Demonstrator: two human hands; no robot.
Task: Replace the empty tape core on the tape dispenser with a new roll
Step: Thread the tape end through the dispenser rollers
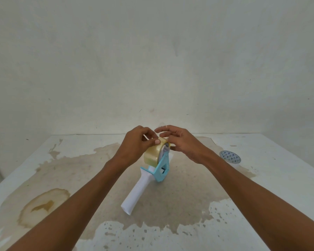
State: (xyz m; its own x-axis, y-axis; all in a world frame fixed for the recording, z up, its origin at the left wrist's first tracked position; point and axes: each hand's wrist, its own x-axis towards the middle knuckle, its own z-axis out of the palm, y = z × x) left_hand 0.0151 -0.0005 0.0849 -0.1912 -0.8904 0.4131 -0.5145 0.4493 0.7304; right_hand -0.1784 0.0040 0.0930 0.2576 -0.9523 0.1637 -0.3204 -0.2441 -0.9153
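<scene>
1. Head view: the new roll (151, 154) sits on the tape dispenser (160, 171), which stands on the table (261, 178).
2. The left hand (136, 144) pinches the top of the roll.
3. The right hand (182, 142) is spread loose just beside it and holds nothing.
4. I think the best way is to hold the roll still, find the loose end and pull slowly.
5. The roll is right under both hands. What looks like the old core (230, 156) lies well apart, to the right.

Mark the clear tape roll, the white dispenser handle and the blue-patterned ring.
Clear tape roll (151, 156): head view, outer curved face.
White dispenser handle (132, 194): head view, middle of grip.
Blue-patterned ring (230, 156): head view, printed face.
</scene>
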